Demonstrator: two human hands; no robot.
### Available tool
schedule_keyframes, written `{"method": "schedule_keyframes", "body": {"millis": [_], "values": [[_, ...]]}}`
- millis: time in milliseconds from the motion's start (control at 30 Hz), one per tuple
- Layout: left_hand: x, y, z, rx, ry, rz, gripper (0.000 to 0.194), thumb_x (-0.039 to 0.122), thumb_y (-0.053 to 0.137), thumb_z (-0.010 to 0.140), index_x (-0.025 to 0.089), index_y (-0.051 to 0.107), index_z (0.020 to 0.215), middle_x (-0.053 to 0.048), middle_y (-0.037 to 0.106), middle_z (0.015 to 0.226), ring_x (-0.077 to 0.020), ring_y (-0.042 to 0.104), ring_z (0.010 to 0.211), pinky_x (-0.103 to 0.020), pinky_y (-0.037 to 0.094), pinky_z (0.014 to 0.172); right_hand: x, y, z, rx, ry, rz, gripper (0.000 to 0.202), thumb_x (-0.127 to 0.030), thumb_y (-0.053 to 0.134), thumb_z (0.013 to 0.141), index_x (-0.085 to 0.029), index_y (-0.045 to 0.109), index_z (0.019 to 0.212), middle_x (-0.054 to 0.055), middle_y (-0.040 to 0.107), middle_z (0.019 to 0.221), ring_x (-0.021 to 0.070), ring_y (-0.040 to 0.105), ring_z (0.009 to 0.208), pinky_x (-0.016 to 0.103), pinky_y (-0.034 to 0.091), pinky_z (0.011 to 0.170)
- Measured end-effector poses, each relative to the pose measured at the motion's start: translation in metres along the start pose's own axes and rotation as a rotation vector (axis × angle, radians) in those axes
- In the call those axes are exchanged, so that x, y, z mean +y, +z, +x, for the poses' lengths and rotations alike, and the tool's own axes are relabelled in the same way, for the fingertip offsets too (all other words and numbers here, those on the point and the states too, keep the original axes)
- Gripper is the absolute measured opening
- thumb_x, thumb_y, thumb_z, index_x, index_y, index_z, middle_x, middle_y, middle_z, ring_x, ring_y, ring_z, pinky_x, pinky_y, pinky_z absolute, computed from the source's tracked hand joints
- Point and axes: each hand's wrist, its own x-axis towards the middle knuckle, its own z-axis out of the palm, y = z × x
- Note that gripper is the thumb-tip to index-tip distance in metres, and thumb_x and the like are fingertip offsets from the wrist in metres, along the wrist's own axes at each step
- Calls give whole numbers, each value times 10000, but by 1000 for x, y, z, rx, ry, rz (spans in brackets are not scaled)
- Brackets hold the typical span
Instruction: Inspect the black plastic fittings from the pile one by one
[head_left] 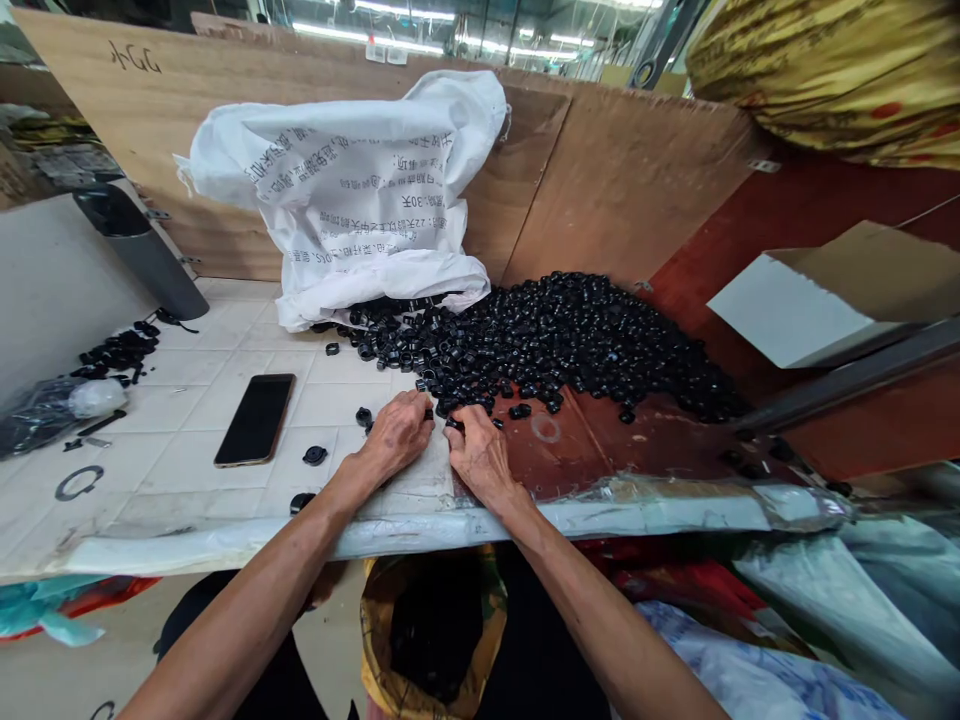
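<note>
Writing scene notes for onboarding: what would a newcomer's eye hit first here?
Probably the big heap of small black parts, spread from the centre of the worktop toward the right, with a white printed sack at its left end, up against the wooden board. Next, the left hand and right hand at the heap's near edge, and a dark-screened phone lying to their left.

On the left, room is left on the pale tabletop [180, 400] around a phone [255, 420]; its right side is narrowed by loose black parts [315, 456]. Ahead, passage is blocked by a black heap [600, 340], white sack [367, 190] and wooden panel [622, 170]. Rightward, bare red board [585, 440] is bordered by the heap.
</note>
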Motion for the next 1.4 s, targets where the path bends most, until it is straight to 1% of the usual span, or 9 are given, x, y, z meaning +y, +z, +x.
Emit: {"method": "schedule_keyframes", "body": {"millis": [200,267,367,500,733,867,1067,1233,1400], "values": [[0,-13,-24,85,-276,-690,263,268,739,818,173,701,1060,-55,760,989,-184,708,836,-352,577,843,-4,-10,4,-6,206,620,198,-330,706,848,-217,703,1010,39,734,936,184,671,753,296,550,735],[5,-18,-25,85,-317,-907,305,291,792,781,160,709,1043,-60,769,1012,-182,720,891,-337,579,877,-10,-17,5,-21,195,747,213,-332,719,839,-219,736,1018,49,741,998,192,693,835,296,565,768],[12,-23,-25,64,-334,-1042,327,291,829,761,164,725,1044,-52,776,1004,-177,721,905,-325,585,880,-16,-24,5,-10,118,817,202,-293,697,861,-230,770,1038,69,730,1103,216,691,1004,311,575,849],[17,-24,-24,63,-355,-1011,316,297,842,764,173,754,1041,-45,780,1004,-175,714,865,-327,607,841,-18,-25,5,5,103,832,169,-282,715,865,-234,763,1020,61,734,1064,206,696,946,315,582,841],[17,-16,-26,99,-236,-888,281,301,825,798,189,779,1050,-43,772,1040,-179,713,911,-330,600,897,-17,-24,4,6,49,743,124,-299,697,888,-236,765,971,75,738,1031,224,706,936,332,578,810],[17,-12,-29,106,-183,-851,248,335,809,834,184,764,1026,-40,771,997,-173,710,873,-321,592,869,-17,-24,3,-3,40,624,159,-354,659,934,-228,754,949,62,721,925,186,657,747,313,537,701],[16,-9,-28,138,-104,-806,237,371,793,868,184,759,1010,-50,762,1007,-192,715,928,-332,586,901,-16,-22,3,-20,22,460,335,-418,617,955,-222,620,683,4,589,654,150,515,607,283,460,636],[18,-9,-28,144,-101,-820,203,322,796,867,189,765,1018,-53,760,1035,-192,721,950,-335,581,919,-12,-22,-1,-50,129,646,237,-416,684,917,-217,693,1046,33,688,873,160,629,672,275,516,637],[18,-9,-29,159,-106,-827,194,294,798,852,190,776,1014,-54,764,1038,-197,720,954,-344,583,926,-12,-27,1,-68,86,678,144,-338,677,909,-234,736,990,52,707,988,186,667,790,299,549,707]]}}
